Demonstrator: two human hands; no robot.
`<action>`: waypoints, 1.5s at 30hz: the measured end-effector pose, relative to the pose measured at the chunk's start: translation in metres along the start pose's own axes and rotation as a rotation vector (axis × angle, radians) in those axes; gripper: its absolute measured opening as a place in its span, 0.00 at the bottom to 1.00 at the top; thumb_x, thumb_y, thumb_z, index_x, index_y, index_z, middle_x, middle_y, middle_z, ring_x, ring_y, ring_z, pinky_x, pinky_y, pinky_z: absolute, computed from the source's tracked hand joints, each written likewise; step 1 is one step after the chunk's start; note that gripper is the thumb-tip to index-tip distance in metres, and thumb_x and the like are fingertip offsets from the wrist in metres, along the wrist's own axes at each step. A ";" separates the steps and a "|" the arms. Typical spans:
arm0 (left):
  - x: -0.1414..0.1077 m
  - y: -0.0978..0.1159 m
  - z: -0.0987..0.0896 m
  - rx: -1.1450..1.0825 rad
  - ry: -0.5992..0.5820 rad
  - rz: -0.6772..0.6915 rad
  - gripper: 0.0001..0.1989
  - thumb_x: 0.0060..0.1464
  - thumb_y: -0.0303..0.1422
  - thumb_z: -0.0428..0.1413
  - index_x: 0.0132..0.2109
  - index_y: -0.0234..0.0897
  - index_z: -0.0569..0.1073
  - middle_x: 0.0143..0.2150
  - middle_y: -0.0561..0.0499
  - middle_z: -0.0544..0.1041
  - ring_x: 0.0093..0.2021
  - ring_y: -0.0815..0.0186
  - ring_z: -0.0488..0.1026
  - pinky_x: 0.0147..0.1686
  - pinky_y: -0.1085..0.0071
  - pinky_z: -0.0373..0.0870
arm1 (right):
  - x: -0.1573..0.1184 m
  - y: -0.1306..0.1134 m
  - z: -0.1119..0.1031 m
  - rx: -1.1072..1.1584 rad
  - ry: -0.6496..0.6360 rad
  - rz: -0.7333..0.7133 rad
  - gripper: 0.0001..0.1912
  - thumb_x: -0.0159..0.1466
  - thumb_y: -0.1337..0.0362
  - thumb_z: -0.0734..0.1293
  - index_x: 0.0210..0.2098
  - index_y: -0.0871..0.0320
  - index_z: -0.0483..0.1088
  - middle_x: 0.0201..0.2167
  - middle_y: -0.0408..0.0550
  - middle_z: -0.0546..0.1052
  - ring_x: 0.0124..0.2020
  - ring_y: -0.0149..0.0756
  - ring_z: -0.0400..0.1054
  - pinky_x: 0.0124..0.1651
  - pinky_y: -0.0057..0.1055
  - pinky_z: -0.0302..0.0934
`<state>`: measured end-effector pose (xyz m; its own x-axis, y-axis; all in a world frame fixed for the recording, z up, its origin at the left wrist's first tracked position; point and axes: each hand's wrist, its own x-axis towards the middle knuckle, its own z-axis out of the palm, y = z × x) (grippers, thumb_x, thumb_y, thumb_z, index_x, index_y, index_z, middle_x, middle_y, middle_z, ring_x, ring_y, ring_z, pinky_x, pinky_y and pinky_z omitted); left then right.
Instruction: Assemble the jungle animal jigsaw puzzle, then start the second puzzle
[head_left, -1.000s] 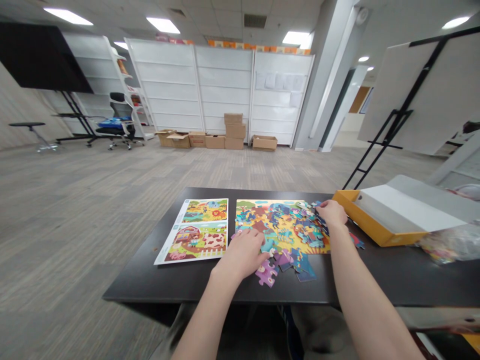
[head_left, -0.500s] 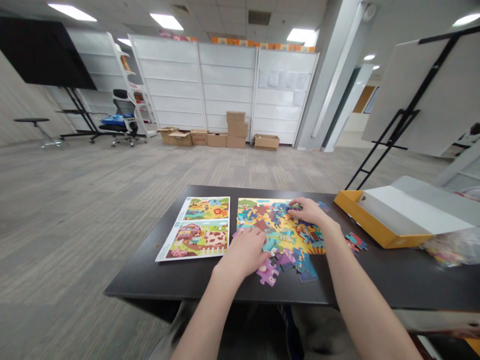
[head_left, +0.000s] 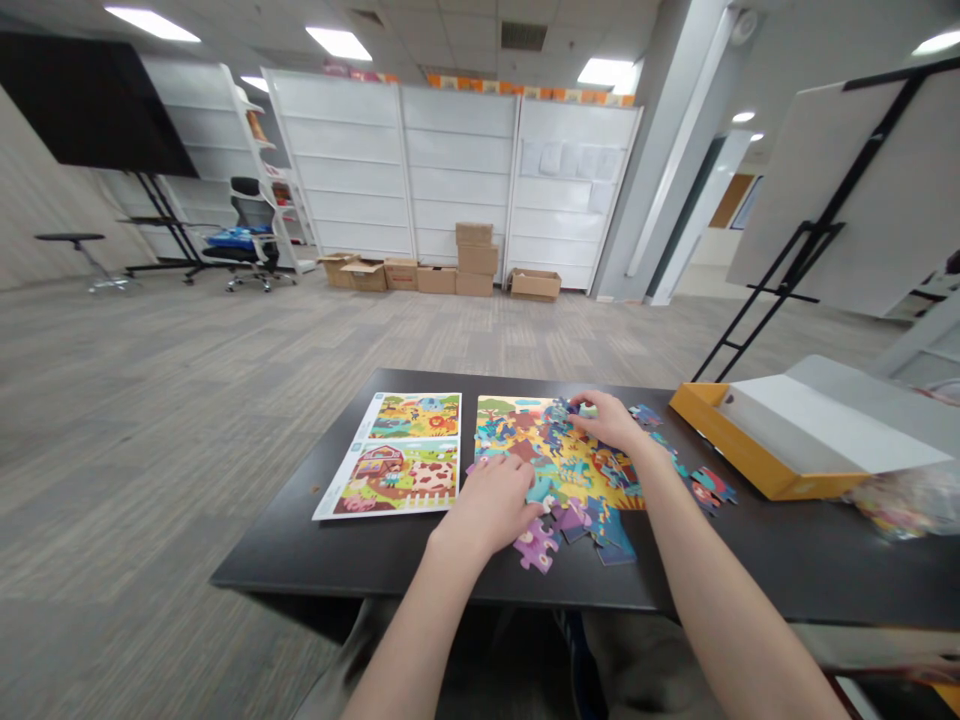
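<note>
A colourful jigsaw puzzle (head_left: 581, 465) lies on the dark table, with loose pieces scattered over its picture. My left hand (head_left: 499, 500) rests palm down across its lower left edge, fingers stretched out and holding nothing. Over the upper right part, my right hand (head_left: 611, 420) has thumb and fingers closed on a small dark blue puzzle piece (head_left: 574, 408), partly hidden by the fingertips. Purple puzzle pieces (head_left: 537, 545) and blue puzzle pieces (head_left: 613, 535) lie just below the puzzle, close to my left thumb.
A printed picture sheet (head_left: 397, 455) lies left of the puzzle. More loose pieces (head_left: 709, 488) are to the right, near an open yellow box (head_left: 780, 470) and a clear plastic bag (head_left: 900, 500). The table's front edge (head_left: 360, 592) runs below my forearms.
My right hand has shifted slightly left over the puzzle, uncovering more pieces at its right side. My left hand stays in place. The view has tilted a little.
</note>
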<state>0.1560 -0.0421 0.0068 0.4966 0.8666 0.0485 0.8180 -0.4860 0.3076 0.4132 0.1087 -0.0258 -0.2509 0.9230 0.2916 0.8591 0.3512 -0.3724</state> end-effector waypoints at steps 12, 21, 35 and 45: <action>0.001 0.001 0.002 0.026 -0.005 0.001 0.12 0.63 0.39 0.57 0.46 0.35 0.75 0.50 0.41 0.77 0.54 0.50 0.73 0.56 0.56 0.68 | 0.009 -0.019 0.018 -0.123 -0.051 -0.054 0.10 0.67 0.58 0.67 0.40 0.53 0.81 0.49 0.51 0.81 0.51 0.44 0.73 0.57 0.38 0.62; 0.001 0.001 0.001 0.026 -0.006 -0.009 0.11 0.63 0.39 0.58 0.46 0.36 0.75 0.51 0.42 0.77 0.54 0.50 0.73 0.57 0.56 0.67 | -0.003 0.000 -0.016 -0.057 -0.239 0.026 0.17 0.53 0.57 0.77 0.42 0.51 0.80 0.43 0.46 0.83 0.46 0.47 0.76 0.49 0.36 0.67; 0.002 0.001 0.002 0.028 -0.003 -0.003 0.12 0.63 0.39 0.58 0.47 0.34 0.76 0.51 0.41 0.77 0.54 0.50 0.73 0.57 0.55 0.67 | 0.007 -0.006 0.004 0.192 0.171 -0.040 0.17 0.60 0.56 0.70 0.46 0.57 0.75 0.46 0.52 0.82 0.49 0.44 0.75 0.55 0.41 0.66; 0.001 0.003 0.001 0.016 -0.004 -0.004 0.11 0.62 0.38 0.58 0.47 0.35 0.76 0.51 0.41 0.78 0.55 0.49 0.73 0.57 0.55 0.68 | 0.005 0.009 0.005 -0.185 -0.076 0.055 0.14 0.68 0.63 0.63 0.45 0.53 0.80 0.51 0.51 0.81 0.53 0.49 0.74 0.55 0.42 0.65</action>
<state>0.1589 -0.0427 0.0064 0.4945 0.8681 0.0434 0.8246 -0.4843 0.2925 0.4176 0.1168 -0.0319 -0.2279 0.9518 0.2052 0.9380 0.2712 -0.2159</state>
